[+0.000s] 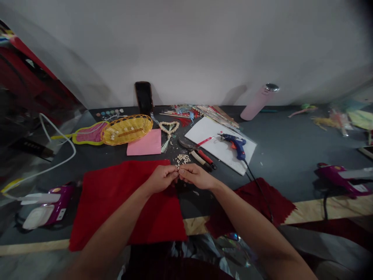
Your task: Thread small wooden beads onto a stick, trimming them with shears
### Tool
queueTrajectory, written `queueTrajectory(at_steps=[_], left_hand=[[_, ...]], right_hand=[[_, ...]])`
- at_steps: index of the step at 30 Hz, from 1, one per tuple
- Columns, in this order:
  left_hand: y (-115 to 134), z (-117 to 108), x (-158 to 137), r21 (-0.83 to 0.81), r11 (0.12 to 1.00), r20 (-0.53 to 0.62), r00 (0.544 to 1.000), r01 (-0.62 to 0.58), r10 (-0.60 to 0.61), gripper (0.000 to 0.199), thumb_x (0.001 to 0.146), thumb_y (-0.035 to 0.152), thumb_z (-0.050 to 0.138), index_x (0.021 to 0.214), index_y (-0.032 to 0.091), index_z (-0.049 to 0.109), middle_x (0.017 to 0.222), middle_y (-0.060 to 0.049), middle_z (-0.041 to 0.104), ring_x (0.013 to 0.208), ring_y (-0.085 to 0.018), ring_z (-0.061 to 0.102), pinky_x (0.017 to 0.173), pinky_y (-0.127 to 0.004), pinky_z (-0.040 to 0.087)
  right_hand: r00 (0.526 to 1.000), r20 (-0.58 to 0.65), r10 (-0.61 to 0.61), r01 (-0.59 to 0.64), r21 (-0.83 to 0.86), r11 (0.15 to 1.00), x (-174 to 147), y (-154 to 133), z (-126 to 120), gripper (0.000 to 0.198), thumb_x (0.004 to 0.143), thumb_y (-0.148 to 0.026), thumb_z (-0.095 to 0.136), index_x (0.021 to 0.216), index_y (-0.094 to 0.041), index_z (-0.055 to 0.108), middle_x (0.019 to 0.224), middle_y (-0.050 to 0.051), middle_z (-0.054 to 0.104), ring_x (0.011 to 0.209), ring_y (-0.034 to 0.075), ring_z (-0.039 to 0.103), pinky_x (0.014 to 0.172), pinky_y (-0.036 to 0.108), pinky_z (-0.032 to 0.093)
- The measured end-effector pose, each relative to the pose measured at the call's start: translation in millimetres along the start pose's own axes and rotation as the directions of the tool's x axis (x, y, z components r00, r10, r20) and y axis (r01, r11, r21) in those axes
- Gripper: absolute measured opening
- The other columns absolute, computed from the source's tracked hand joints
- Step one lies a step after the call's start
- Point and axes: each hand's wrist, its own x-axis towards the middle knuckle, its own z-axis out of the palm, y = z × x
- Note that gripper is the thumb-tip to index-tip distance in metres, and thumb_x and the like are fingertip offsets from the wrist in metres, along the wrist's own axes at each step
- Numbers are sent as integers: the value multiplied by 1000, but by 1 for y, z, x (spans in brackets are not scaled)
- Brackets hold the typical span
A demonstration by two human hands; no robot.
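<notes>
The fingers of the left hand [163, 178] and the right hand [196, 175] are brought tip to tip and pressed together in a pinch; what, if anything, is gripped between them is too small to be told. Just beyond the fingertips, a loose heap of small pale beads [183, 158] is gathered on the dark table [285, 155]. Because the heap is left uncontained, it could easily be scattered by a brushing knuckle, and any tiny piece could be lost if the pinch were loosened.

The edge of a red cloth [125, 202] is reached by the left hand; if it were tugged by the forearm, nearby pieces could be disturbed. Beyond the beads, pliers [198, 158] are laid close enough to be knocked into the heap. Farther right, a blue glue gun [237, 146] is rested on a white board [204, 132], its cord [254, 179] trailed over a darker red cloth [265, 194] near the right forearm, where it could be snagged and the gun pulled off. Farther back, a beaded loop [174, 127] is placed beside pink paper [145, 144] and a yellow basket [126, 130].
</notes>
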Motion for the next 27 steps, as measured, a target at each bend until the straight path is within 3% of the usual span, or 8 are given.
queueTrajectory(at_steps=[6, 8, 11, 15, 18, 21, 24, 27], left_hand=[[2, 4, -1, -132, 990, -56, 998, -44, 37, 34, 83, 42, 47, 63, 15, 56, 57, -1, 57, 49, -10, 54, 49, -20, 40], [2, 7, 0, -196, 979, -88, 995, -60, 44, 35, 83, 43, 46, 65, 15, 56, 56, -1, 55, 48, -9, 52, 49, -20, 40], [1, 8, 3, -291, 955, -187, 982, -63, 8, 33, 82, 43, 50, 69, 14, 59, 58, 0, 56, 46, -7, 47, 48, -20, 41], [-6, 1, 7, -420, 906, -302, 950, -54, -83, 26, 76, 38, 60, 81, 13, 66, 63, -2, 60, 45, -6, 44, 49, -22, 43], [-9, -4, 8, -492, 870, -329, 932, -32, -152, 26, 72, 35, 65, 84, 12, 69, 61, -2, 61, 47, -6, 45, 50, -23, 44], [-11, -6, 10, -545, 838, -338, 917, -8, -211, 26, 66, 31, 70, 83, 11, 70, 67, -4, 64, 47, -5, 43, 49, -23, 44], [-11, -7, 12, -568, 823, -326, 911, 23, -251, 26, 64, 29, 72, 82, 10, 70, 68, -5, 65, 46, -4, 41, 49, -22, 43], [-13, -7, 12, -566, 823, -301, 919, 41, -253, 25, 67, 31, 70, 83, 11, 70, 66, -3, 64, 46, -3, 41, 49, -21, 42]], right_hand=[[998, 57, -18, 6, 205, 979, 2, -3, 3, 39, 86, -51, 42, 70, -16, 48, 56, -5, 39, 46, 6, 31, 43, 19, 24], [999, 20, -37, 34, 150, 988, 2, -8, 2, 38, 87, -50, 40, 70, -17, 48, 56, -5, 39, 46, 6, 31, 44, 20, 25], [984, -137, -114, 96, -127, 987, 0, -13, -7, 36, 90, -45, 36, 73, -17, 51, 62, -2, 46, 54, 9, 41, 51, 22, 33], [913, -275, -300, 85, -593, 801, -3, -11, -24, 22, 90, -34, 40, 86, -19, 56, 83, 4, 57, 78, 15, 51, 71, 28, 41], [907, -187, -378, 80, -804, 589, -4, -6, -33, 17, 89, -25, 43, 91, -19, 58, 87, 6, 59, 85, 18, 52, 78, 31, 41], [924, -83, -374, 86, -907, 413, -4, -3, -36, 19, 87, -17, 43, 93, -19, 61, 86, 7, 59, 84, 19, 50, 79, 33, 41], [935, -56, -349, 68, -941, 332, -4, -1, -35, 25, 85, -12, 42, 97, -18, 63, 86, 7, 60, 86, 19, 49, 79, 33, 42], [935, -55, -349, 70, -939, 336, -3, 1, -35, 29, 85, -9, 41, 101, -17, 63, 90, 8, 60, 86, 19, 49, 80, 33, 43]])
